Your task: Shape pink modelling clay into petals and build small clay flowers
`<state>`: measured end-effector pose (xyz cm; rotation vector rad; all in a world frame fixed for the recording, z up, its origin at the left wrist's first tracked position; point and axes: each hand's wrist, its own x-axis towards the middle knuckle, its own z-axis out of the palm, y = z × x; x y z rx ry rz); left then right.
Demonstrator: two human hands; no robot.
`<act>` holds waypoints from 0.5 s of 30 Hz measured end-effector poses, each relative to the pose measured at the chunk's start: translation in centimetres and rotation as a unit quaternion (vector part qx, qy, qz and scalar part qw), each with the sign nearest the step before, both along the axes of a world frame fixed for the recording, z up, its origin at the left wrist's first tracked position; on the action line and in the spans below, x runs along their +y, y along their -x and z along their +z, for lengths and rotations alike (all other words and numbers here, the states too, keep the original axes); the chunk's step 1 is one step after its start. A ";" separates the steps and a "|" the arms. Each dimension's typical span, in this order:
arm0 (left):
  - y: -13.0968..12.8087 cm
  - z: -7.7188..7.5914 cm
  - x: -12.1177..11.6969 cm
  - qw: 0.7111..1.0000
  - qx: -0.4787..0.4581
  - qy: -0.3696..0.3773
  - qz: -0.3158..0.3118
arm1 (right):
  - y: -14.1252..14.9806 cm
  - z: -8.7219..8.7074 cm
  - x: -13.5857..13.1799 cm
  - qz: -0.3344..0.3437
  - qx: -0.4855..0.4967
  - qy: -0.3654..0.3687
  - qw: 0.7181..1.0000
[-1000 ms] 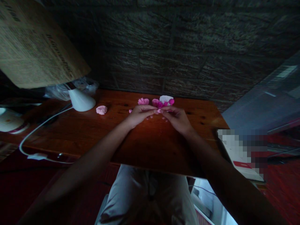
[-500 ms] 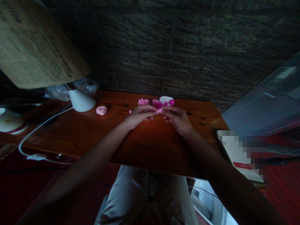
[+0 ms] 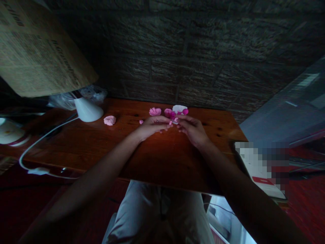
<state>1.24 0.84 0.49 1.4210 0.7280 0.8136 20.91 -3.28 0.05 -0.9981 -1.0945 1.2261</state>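
Both hands meet over the far middle of a brown wooden table [image 3: 101, 145]. My left hand [image 3: 152, 126] and my right hand [image 3: 191, 129] have their fingers curled and pinched together around a small pink piece [image 3: 173, 121], too small to name. Just beyond the fingertips lie several bits of pink clay: a light pink lump [image 3: 154, 111], magenta pieces [image 3: 170, 113] and a whitish piece [image 3: 179, 108]. Another pale pink lump [image 3: 110, 120] lies further left.
A white lamp base [image 3: 87, 109] with a white cable [image 3: 38, 142] stands at the table's left, under a tan printed shade [image 3: 38, 54]. Crumpled clear plastic [image 3: 63, 100] lies behind it. A dark brick wall rises behind the table. A white and red booklet [image 3: 261, 176] lies at right.
Both hands have drawn slightly nearer to me and lower on the table, still pinched together. The clay pieces behind them show a little more.
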 end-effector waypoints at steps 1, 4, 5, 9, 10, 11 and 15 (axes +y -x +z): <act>0.0 0.0 0.0 1.000 -0.010 0.015 0.008 | 0.0 0.0 0.0 -0.003 0.000 0.000 1.000; 0.0 0.1 0.1 0.998 -0.037 0.045 0.026 | 0.1 0.0 0.0 -0.002 -0.003 0.000 1.000; 0.0 0.1 0.1 0.997 -0.043 0.048 0.031 | 0.1 0.0 -0.1 -0.001 -0.001 0.001 1.000; -0.2 0.2 0.0 0.997 -0.044 0.043 0.037 | 0.2 0.2 -0.2 -0.003 0.020 0.002 1.000; -0.2 0.1 0.0 0.998 -0.040 0.036 0.036 | 0.3 0.2 -0.3 -0.004 0.022 0.001 1.000; -0.3 0.1 -0.1 0.998 -0.035 0.028 0.035 | 0.3 0.2 -0.3 -0.004 0.020 0.001 1.000; -0.4 0.0 -0.2 0.999 -0.024 0.005 0.030 | 0.3 0.3 -0.4 0.001 0.004 0.002 1.000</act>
